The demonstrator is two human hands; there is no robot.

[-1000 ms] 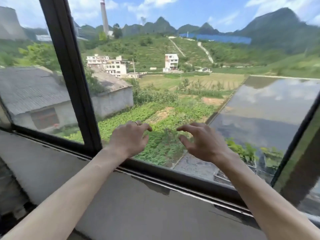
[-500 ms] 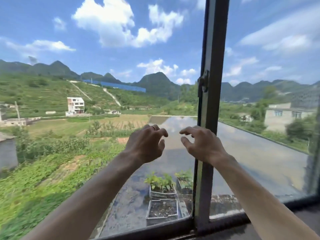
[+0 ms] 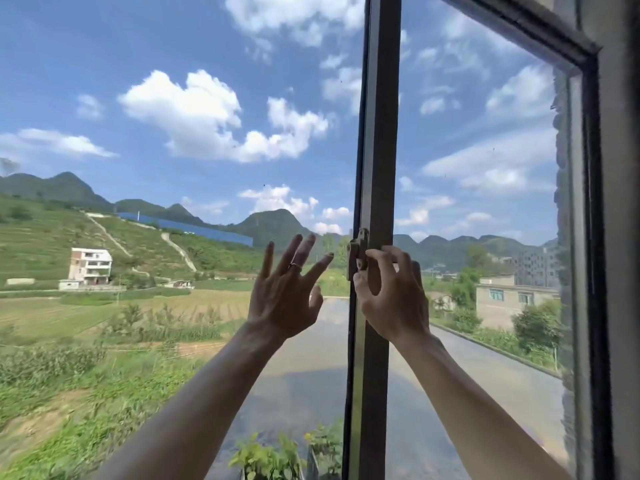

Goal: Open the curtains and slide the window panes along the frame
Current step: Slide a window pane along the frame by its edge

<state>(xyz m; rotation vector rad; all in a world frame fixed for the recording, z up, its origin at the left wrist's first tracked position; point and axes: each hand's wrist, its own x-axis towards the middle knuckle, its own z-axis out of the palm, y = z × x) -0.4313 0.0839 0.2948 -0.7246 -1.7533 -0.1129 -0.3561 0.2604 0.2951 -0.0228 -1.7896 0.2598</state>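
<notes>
A dark upright window stile (image 3: 377, 133) runs top to bottom right of centre, between the left pane (image 3: 173, 133) and the right pane (image 3: 485, 150). A small metal latch (image 3: 358, 256) sits on the stile's left edge at hand height. My right hand (image 3: 391, 296) has its fingers curled around the stile just below and beside the latch. My left hand (image 3: 285, 292), with a ring on one finger, is raised with fingers spread, just left of the stile, holding nothing; whether it touches the glass I cannot tell. No curtain is in view.
The outer window frame (image 3: 595, 202) stands at the far right, with its top corner at the upper right. Outside are fields, a white house (image 3: 89, 266), a grey roof and potted plants (image 3: 266, 459) below the sill.
The view has swung up and to the right. Both hands have risen; the right hand has closed around the stile by the latch and the left hand has spread its fingers.
</notes>
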